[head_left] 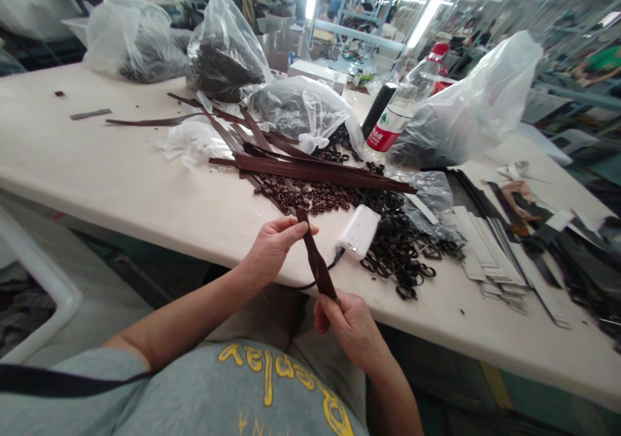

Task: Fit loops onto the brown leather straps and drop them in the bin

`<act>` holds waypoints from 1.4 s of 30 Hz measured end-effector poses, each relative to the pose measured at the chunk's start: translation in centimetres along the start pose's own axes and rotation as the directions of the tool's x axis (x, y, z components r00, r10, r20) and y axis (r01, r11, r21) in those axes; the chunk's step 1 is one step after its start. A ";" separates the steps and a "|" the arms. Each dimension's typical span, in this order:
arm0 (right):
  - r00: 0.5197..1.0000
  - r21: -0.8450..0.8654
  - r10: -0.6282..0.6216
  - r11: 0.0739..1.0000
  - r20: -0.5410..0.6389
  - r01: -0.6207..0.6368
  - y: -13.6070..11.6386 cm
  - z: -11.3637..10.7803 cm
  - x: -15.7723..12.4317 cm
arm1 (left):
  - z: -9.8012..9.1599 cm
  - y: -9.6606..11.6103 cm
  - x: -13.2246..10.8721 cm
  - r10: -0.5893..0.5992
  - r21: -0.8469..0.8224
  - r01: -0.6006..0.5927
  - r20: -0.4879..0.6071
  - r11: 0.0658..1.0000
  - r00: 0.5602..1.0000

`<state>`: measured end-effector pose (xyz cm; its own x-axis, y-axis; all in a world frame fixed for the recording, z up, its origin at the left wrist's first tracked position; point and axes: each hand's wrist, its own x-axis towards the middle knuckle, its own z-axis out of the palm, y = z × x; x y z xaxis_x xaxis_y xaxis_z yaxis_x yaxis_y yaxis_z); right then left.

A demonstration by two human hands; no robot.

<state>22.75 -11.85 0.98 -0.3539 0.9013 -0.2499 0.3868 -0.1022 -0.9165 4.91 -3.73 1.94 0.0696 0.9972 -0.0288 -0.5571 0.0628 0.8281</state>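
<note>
A dark brown strap (pixel 316 262) stretches between my two hands, over the front edge of the table. My left hand (pixel 277 245) pinches its upper end between thumb and fingers. Lower down, my right hand (pixel 345 325) is closed around the other end, which the fingers partly cover. Just beyond my left hand lies a pile of small brown loops (pixel 310 195). Long brown strips (pixel 310 169) rest across that pile. To the right of the strap sits a white power bank (pixel 358 232) with a black cable plugged in.
Black loops (pixel 400 248) are heaped beside the power bank. Flat pale strips (pixel 488 248) and black strips (pixel 592 281) cover the right side. Behind stand filled plastic bags (pixel 226 61), a tilted bottle with a red label (pixel 388 129) and a large bag (pixel 466 122).
</note>
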 end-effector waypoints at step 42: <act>0.991 0.509 0.055 0.854 0.124 -0.111 1.5 -4.3 -0.2 | -4.3 1.1 1.3 -0.208 0.320 0.189 0.027 0.928 0.978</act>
<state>27.04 -10.37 0.99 -0.4351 0.8351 -0.3367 -0.0637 -0.4015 -0.9136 0.83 -2.21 0.36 0.2063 0.9608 -0.1853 -0.2392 0.2332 0.9426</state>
